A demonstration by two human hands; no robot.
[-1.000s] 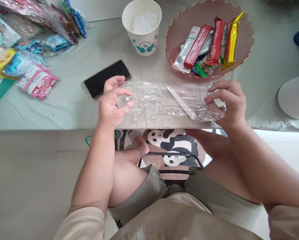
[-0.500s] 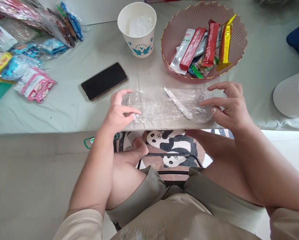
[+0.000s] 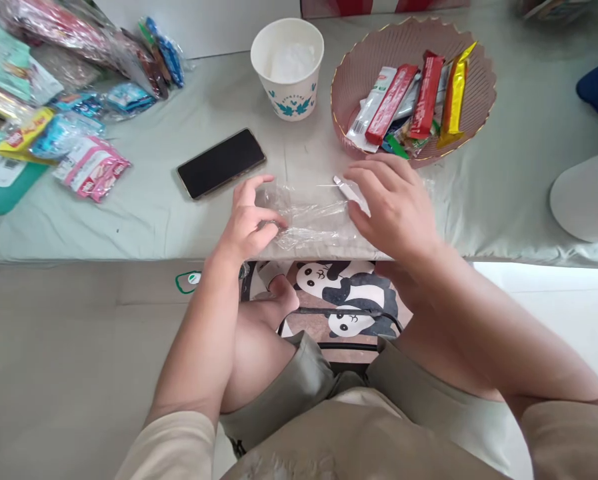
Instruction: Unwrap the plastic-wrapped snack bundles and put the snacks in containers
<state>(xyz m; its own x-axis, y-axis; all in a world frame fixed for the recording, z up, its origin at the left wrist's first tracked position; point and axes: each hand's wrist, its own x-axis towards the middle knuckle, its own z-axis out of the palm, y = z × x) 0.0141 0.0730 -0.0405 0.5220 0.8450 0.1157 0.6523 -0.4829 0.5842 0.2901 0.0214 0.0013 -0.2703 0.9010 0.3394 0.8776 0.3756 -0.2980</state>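
My left hand (image 3: 251, 223) rests at the left end of a sheet or bag of clear plastic film (image 3: 319, 223) lying flat near the table's front edge. Its fingers are curved and spread, with the tips touching the film. Above the film's right part, my right hand (image 3: 396, 207) hovers with thumb and fingers apart around a slim white tool (image 3: 349, 192). Only the tool's narrow end shows; my hand hides the rest, and its exact kind is unclear.
Behind the film stand a white paper cup (image 3: 296, 93) and a pink ribbed bowl (image 3: 349, 73) of wrapped snack bars. A black phone (image 3: 222, 162) lies left of them. Packaged snacks (image 3: 93, 167) crowd the left side; a white bin (image 3: 581, 193) stands at the right edge.
My right hand has moved left from the film's right end to over the white tool. My left hand keeps its place at the film's left end. The view has shifted slightly.
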